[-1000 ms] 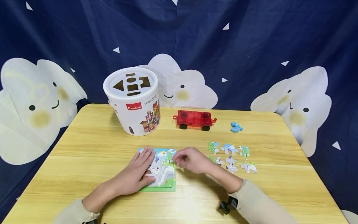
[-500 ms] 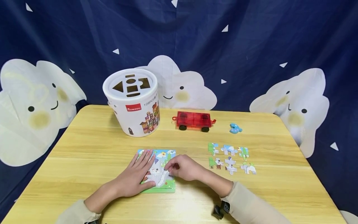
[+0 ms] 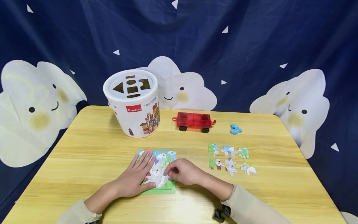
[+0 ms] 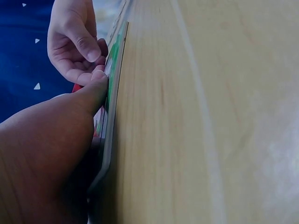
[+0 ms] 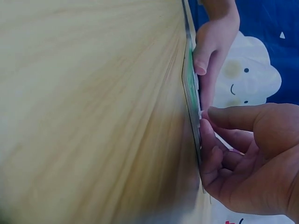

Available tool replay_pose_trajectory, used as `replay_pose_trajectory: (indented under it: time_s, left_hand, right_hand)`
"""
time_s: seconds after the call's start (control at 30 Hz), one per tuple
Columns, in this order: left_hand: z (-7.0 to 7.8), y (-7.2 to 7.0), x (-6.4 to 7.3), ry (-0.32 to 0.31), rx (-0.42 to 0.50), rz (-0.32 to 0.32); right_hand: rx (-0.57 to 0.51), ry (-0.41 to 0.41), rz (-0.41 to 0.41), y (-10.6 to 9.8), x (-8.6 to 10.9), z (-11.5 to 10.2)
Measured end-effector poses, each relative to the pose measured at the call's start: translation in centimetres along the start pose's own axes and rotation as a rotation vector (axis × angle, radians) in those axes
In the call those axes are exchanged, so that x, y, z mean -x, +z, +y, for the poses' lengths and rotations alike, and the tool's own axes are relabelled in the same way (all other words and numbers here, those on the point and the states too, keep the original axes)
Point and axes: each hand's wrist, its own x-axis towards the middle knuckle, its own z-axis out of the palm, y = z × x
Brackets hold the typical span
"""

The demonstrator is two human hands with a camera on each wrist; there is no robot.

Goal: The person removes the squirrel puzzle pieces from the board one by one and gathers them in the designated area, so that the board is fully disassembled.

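Note:
A jigsaw puzzle board (image 3: 159, 191) with a grey squirrel picture lies near the middle front of the table. Spread across its left side is my left hand (image 3: 133, 179), palm down with straight fingers. My right hand (image 3: 183, 171) reaches over the right side of the picture, at the squirrel's tail. Its thumb and forefinger pinch a puzzle piece, of which a small pale edge (image 5: 202, 115) shows in the right wrist view. In the left wrist view, the left thumb (image 4: 93, 91) rests on the board close to the right hand.
Several loose puzzle pieces (image 3: 231, 166) lie in two rows to the right. Behind them is a small blue whale-like piece (image 3: 236, 129). A red toy wagon (image 3: 194, 120) and a white block bucket (image 3: 139, 119) with a cut-out lid stand farther back.
My right hand has moved left and a little nearer to me, from the picture's right edge onto the squirrel's tail. The left hand has stayed on the board.

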Motion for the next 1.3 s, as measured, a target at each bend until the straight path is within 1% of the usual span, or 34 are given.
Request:
replay_pose_trajectory:
  time_s: [0.1,0.23,0.3,0.4,0.5,0.63,0.8,0.9,1.0,1.17,1.3]
  left_hand:
    - [-0.1,0.2,0.0,0.012,-0.008,0.008]
    - [0.4,-0.3,-0.1,-0.011,0.030,-0.009]
    - [0.6,-0.5,-0.1,-0.023,0.035,-0.016]
    - [0.3,-0.2,-0.1,-0.027,0.009,-0.015]
    - [-0.2,0.3,-0.1,-0.017,-0.024,0.007]
    - [-0.5,0.8,0.0,-0.004,-0.033,0.036]
    - [-0.6,0.8,0.0,-0.006,-0.035,0.025]
    - [-0.5,0.6,0.0,0.006,-0.013,0.027]
    - [-0.6,0.7,0.1,0.018,-0.016,0.036]
    - [-0.5,0.9,0.0,-0.008,-0.025,0.032]
    - [0.0,0.2,0.0,-0.028,0.011,0.004]
  right_hand:
    - [-0.020,0.018,-0.007,0.0,0.0,-0.1]
    - [-0.042,0.043,-0.004,0.1,-0.1,-0.1]
    - [-0.048,0.051,0.005,0.1,-0.1,0.0]
    - [-0.056,0.060,0.020,0.1,-0.1,0.0]
    - [-0.061,0.063,0.028,0.2,-0.2,0.0]
    - [-0.065,0.063,0.027,0.3,-0.3,0.2]
    - [-0.085,0.068,0.019,0.4,-0.3,0.2]
    - [-0.095,0.079,0.020,0.4,-0.4,0.2]
    - [-0.103,0.095,0.024,0.3,-0.5,0.2]
    - [-0.121,0.108,0.028,0.3,-0.5,0.2]
    - [-0.145,0.108,0.028,0.3,-0.5,0.2]
